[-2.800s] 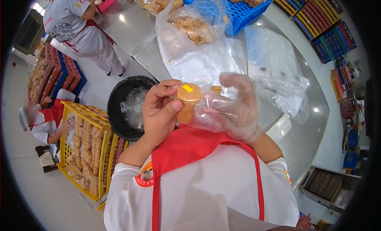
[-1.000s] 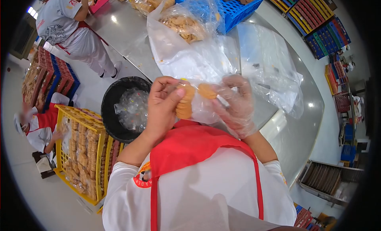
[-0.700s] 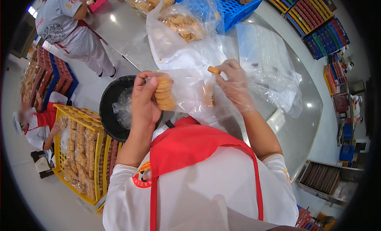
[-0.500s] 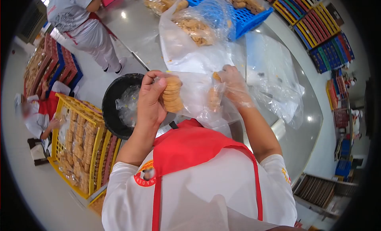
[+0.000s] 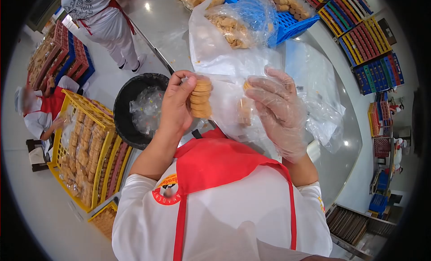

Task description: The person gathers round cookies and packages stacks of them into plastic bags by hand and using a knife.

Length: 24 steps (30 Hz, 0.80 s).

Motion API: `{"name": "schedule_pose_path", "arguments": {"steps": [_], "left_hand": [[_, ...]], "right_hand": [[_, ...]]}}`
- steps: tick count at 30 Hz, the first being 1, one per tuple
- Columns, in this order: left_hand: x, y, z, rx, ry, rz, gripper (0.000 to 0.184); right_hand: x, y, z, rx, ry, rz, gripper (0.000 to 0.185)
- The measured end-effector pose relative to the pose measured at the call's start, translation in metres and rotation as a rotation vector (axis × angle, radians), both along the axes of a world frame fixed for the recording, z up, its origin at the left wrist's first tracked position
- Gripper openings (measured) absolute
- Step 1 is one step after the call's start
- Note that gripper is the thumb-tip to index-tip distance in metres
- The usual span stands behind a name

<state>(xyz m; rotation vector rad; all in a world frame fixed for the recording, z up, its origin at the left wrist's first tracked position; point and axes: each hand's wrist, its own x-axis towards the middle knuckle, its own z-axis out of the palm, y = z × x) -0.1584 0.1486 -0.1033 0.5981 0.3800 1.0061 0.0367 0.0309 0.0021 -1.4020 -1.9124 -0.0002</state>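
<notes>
My bare left hand (image 5: 178, 99) pinches the top of a clear bag holding a stack of round biscuits (image 5: 201, 98). To the right, my right hand (image 5: 280, 104), in a clear plastic glove, has its fingers bent round a biscuit (image 5: 246, 85), of which only an edge shows. A second short stack of biscuits (image 5: 244, 111) stands between the hands under clear film, beside the gloved fingers. Beyond them, an open bag of loose biscuits (image 5: 231, 31) rests on white plastic sheeting (image 5: 215, 57) on the metal table (image 5: 168, 32).
A black bin (image 5: 123, 110) with crumpled clear wrappers is at the left. Yellow crates (image 5: 96, 135) of packed biscuits stand beyond it. A blue crate (image 5: 292, 28) and flat plastic bags (image 5: 310, 68) are ahead and right. Two people work at the left, one standing (image 5: 105, 28), one beside the crates (image 5: 38, 113).
The bagged stack and the other biscuits, earlier close together, are now apart. My right hand moved out to the right, then turned its palm inward. The view has shifted slightly.
</notes>
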Motion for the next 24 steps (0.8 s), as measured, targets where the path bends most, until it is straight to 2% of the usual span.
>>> {"name": "schedule_pose_path", "arguments": {"steps": [3, 6, 12, 15, 18, 21, 24], "left_hand": [[-0.001, 0.001, 0.001, 0.029, 0.029, 0.009, 0.020], [0.004, -0.004, -0.001, 0.054, 0.081, -0.038, 0.021], [0.008, -0.007, -0.004, 0.038, 0.035, -0.133, 0.023], [0.008, -0.013, 0.000, 0.064, 0.081, -0.124, 0.024], [0.005, -0.009, -0.004, 0.108, 0.100, -0.109, 0.023], [-0.004, -0.001, -0.006, 0.120, 0.117, -0.155, 0.024], [-0.007, -0.002, -0.001, 0.086, 0.182, -0.228, 0.032]], "right_hand": [[0.005, -0.002, 0.003, -0.219, 0.150, 0.150, 0.025], [-0.001, 0.001, -0.008, -0.334, 0.113, 0.116, 0.032], [-0.011, 0.005, -0.005, -0.301, 0.153, 0.197, 0.035], [-0.021, 0.001, -0.006, -0.377, 0.235, 0.091, 0.037], [-0.013, 0.004, -0.015, -0.435, 0.125, 0.038, 0.042], [-0.027, 0.009, -0.012, -0.271, -0.012, 0.088, 0.049], [-0.042, 0.007, -0.028, -0.364, 0.244, 0.119, 0.056]]}}
